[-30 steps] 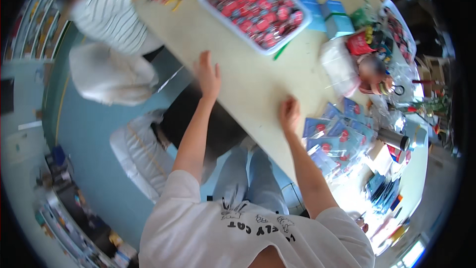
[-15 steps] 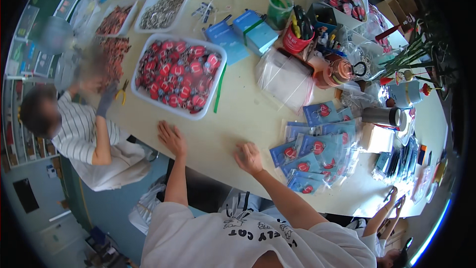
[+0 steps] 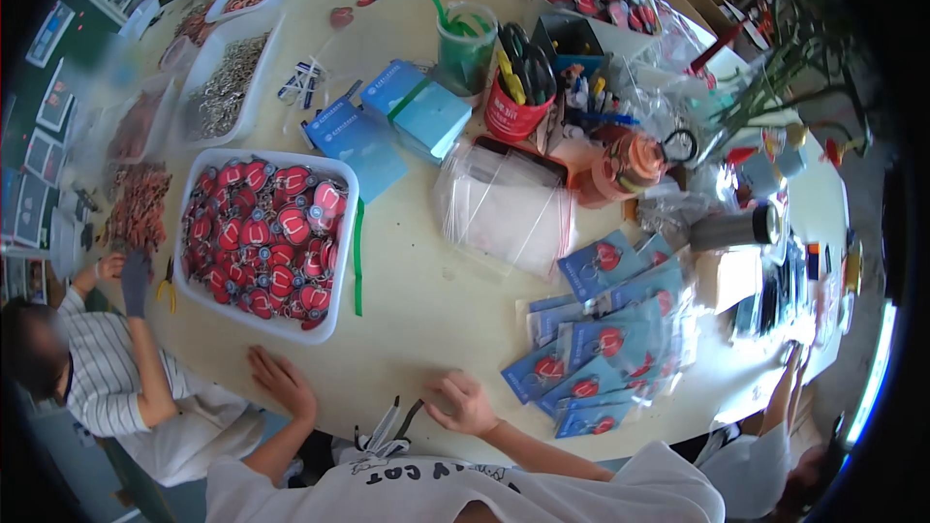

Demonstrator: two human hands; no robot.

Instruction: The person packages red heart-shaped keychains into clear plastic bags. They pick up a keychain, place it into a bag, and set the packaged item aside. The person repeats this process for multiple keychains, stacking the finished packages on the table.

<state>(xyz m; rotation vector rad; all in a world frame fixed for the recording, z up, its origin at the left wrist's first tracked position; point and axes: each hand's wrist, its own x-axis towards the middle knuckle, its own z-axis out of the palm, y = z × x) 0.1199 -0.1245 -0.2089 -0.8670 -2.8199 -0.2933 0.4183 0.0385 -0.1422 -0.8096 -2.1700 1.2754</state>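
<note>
My left hand (image 3: 281,383) lies flat at the table's near edge with its fingers stretched out, open and empty. It is nearest to a white tray (image 3: 260,327) heaped with red key rings (image 3: 260,242). My right hand (image 3: 461,405) rests at the same edge, fingers curled in, slightly blurred; nothing shows in it. A dark cord end (image 3: 412,415) hangs close to its fingers, apparently apart from them. To the right of that hand lies a pile of clear packets (image 3: 591,341) holding blue cards and red key rings.
Clear plastic bags (image 3: 509,213), blue card stacks (image 3: 417,108) and a green strip (image 3: 358,266) lie mid-table. Behind stand a green cup (image 3: 465,53) and a red cup (image 3: 518,116) of tools. At left, a co-worker's gloved hand (image 3: 136,281) is near yellow pliers (image 3: 170,289).
My view has shifted, so the table sits lower and further left. Both hands keep nearly the same pose at the edge. A gloved hand now shows at the far side.
</note>
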